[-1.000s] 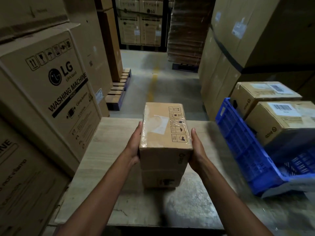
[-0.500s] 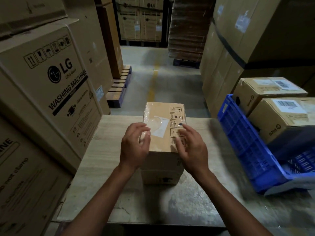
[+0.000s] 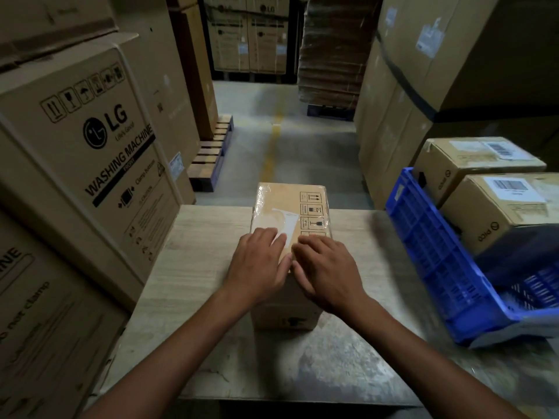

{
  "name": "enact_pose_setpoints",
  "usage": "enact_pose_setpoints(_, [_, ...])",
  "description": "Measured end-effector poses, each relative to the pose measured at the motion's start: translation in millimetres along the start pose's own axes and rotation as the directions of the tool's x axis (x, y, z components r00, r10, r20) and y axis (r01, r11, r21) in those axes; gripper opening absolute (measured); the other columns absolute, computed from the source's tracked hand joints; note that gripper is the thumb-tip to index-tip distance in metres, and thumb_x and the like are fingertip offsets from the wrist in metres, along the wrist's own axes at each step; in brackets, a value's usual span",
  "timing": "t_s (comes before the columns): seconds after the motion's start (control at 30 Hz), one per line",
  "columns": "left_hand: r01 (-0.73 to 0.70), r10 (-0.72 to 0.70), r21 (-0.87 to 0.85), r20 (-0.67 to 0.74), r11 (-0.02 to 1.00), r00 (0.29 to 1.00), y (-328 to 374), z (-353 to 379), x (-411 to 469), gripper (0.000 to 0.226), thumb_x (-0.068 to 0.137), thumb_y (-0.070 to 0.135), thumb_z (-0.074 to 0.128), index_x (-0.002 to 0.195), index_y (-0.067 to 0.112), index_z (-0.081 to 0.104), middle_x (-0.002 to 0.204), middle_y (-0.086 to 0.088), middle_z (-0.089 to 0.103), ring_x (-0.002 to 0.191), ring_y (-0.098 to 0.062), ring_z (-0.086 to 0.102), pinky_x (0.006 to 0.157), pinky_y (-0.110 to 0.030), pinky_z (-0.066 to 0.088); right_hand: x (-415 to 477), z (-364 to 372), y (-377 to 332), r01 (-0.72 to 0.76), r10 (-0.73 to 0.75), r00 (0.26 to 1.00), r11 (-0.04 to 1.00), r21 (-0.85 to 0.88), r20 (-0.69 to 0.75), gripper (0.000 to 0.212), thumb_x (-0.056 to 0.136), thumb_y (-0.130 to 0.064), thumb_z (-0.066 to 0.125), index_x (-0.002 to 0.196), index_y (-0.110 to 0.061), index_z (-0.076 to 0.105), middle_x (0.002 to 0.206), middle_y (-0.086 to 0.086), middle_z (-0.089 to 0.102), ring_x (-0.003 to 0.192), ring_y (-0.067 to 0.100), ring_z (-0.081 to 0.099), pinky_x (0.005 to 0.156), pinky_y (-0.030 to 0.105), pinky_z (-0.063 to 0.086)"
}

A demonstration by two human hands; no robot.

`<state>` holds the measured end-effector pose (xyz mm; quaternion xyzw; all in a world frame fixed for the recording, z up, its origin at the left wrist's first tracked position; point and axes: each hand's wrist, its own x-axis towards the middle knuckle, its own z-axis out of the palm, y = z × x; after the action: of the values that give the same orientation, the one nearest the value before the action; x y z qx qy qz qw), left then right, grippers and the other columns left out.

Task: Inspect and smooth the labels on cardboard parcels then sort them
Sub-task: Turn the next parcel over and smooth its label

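Pressing flat, side by side and nearly touching: left hand and right hand lie with fingers extended on the glossy taped top of the oblong cardboard parcel, at its white label. Parcel stands mid-desk, pale woodgrain. Blue lattice plastic crate at three o'clock.

Cardboard parcel glossy film-wrapped; blue plastic crate; matt table.

This is a warehouse: tall stacks of washing-machine cartons line a concrete aisle marked with a yellow floor line. A wooden pallet sits under one stack. At the tabletop's right edge, a blue crate holds labelled parcels.
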<state>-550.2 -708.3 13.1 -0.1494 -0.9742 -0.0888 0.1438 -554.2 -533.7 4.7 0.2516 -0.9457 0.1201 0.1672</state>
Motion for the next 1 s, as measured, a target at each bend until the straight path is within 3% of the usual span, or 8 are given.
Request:
enact_pose_setpoints(0.1, [0.014,-0.012,-0.037,0.027,0.999,1.000,-1,-5,18,0.038,0.098,0.034,0.047,0.126,0.012,0.061,0.116,-0.010,0.058,0.106,-0.026,0.052,0.089,-0.040,0.047,20,-8,1,-0.046,0.046,0.998,0.999,-0.006,0.052,0.037,0.095,-0.041,0.046,0.113,-0.017,0.068,0.114,0.005,0.068,0.099,0.024,0.062,0.084,0.038,0.050])
enact_pose_setpoints(0.3, [0.069,-0.056,-0.134,0.102,0.989,0.993,-6,4,24,0.047,0.101,0.033,0.045,0.144,0.013,0.048,0.147,-0.009,0.045,0.135,-0.024,0.039,0.112,-0.036,0.033,25,-1,0,-0.120,0.119,0.977,0.993,-0.006,0.177,0.057,0.100,-0.043,0.034,0.140,-0.010,0.055,0.148,0.015,0.053,0.137,0.029,0.050,0.115,0.038,0.036])
enact_pose_setpoints(0.4, [0.059,-0.052,-0.071,0.105,0.996,0.993,-5,2,31,0.041,0.102,0.034,0.041,0.137,0.016,0.051,0.136,-0.004,0.049,0.123,-0.020,0.044,0.104,-0.034,0.035,31,-5,1,-0.111,0.118,0.978,0.993,-0.047,0.170,0.046,0.097,-0.046,0.038,0.118,-0.016,0.067,0.125,0.008,0.067,0.111,0.024,0.064,0.093,0.035,0.052])
enact_pose_setpoints(0.53, [0.064,-0.061,-0.042,0.059,0.997,0.996,-4,-4,49,0.028,0.103,0.032,0.038,0.118,0.018,0.058,0.119,-0.002,0.054,0.107,-0.017,0.047,0.094,-0.033,0.041,60,-19,7,-0.156,0.169,0.961,0.985,-0.076,0.217,0.034,0.100,-0.043,0.043,0.094,-0.016,0.062,0.097,0.004,0.063,0.087,0.021,0.056,0.074,0.035,0.051])
enact_pose_setpoints(0.63, [0.104,-0.103,-0.062,0.028,0.993,0.994,-9,3,67,0.032,0.104,0.029,0.037,0.124,0.016,0.058,0.134,-0.009,0.052,0.120,-0.021,0.045,0.104,-0.038,0.040,79,-9,10,-0.180,0.189,0.967,0.981,-0.068,0.169,0.034,0.101,-0.040,0.039,0.105,-0.015,0.061,0.111,0.008,0.062,0.100,0.026,0.054,0.081,0.039,0.043])
enact_pose_setpoints(0.7, [0.145,-0.138,-0.041,0.145,0.989,0.980,-12,9,74,0.047,0.106,0.035,0.029,0.149,0.019,0.041,0.161,-0.011,0.027,0.148,-0.027,0.022,0.122,-0.045,0.019,80,1,12,-0.172,0.177,0.967,0.984,-0.044,0.183,0.049,0.098,-0.044,0.026,0.121,-0.017,0.059,0.130,0.009,0.058,0.119,0.029,0.052,0.096,0.044,0.041])
enact_pose_setpoints(0.77, [0.184,-0.179,0.003,0.247,0.983,0.952,-15,15,77,0.055,0.107,0.042,0.020,0.158,0.021,0.022,0.167,-0.006,0.012,0.154,-0.025,0.006,0.125,-0.047,0.004,79,7,16,-0.166,0.165,0.960,0.986,-0.015,0.226,0.059,0.099,-0.044,0.018,0.135,-0.015,0.055,0.147,0.010,0.051,0.138,0.030,0.044,0.114,0.047,0.034])
enact_pose_setpoints(1.0, [0.120,-0.124,0.040,0.118,0.992,0.985,-23,17,90,0.044,0.105,0.039,0.029,0.139,0.020,0.048,0.146,-0.007,0.048,0.134,-0.024,0.041,0.113,-0.046,0.032,88,11,18,-0.193,0.196,0.968,0.981,-0.031,0.159,0.036,0.102,-0.038,0.035,0.106,-0.015,0.062,0.110,0.007,0.065,0.100,0.024,0.058,0.087,0.037,0.045])
